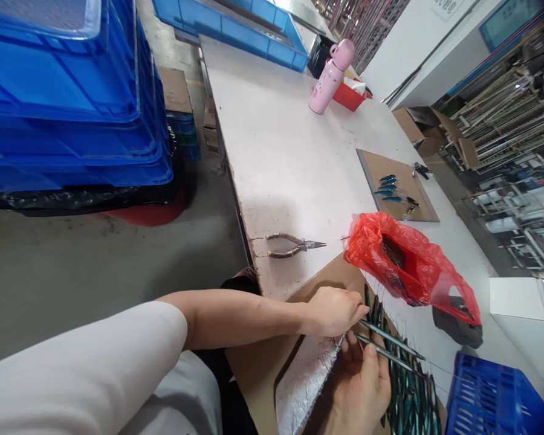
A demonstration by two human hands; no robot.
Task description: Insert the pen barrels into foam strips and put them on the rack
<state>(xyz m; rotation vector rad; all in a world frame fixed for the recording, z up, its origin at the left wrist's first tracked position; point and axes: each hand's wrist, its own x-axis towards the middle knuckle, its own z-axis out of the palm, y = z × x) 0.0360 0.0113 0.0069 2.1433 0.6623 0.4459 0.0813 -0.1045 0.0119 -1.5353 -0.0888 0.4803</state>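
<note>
My left hand (335, 311) reaches in from the left, its fingers pinched at the near end of a slim teal rod (392, 338). Just below it, my right hand (362, 383) is turned palm up, with thumb and fingers closed on a second slim teal rod (385, 352). Both rods taper, and thin wires trail from their far ends. Under the hands lies a silver foil-covered block (306, 377) on a brown cardboard sheet (254, 368). Many similar teal pieces (408, 386) with thin wires lie in a heap right of my hands.
Pliers (294, 246) lie on the white table (281, 151). Beyond the hands are a red plastic bag (399, 260), a board (417, 181) with several teal pieces and a pink bottle (329, 81). A blue basket (494, 399) stands lower right; stacked blue crates (68, 139) stand left.
</note>
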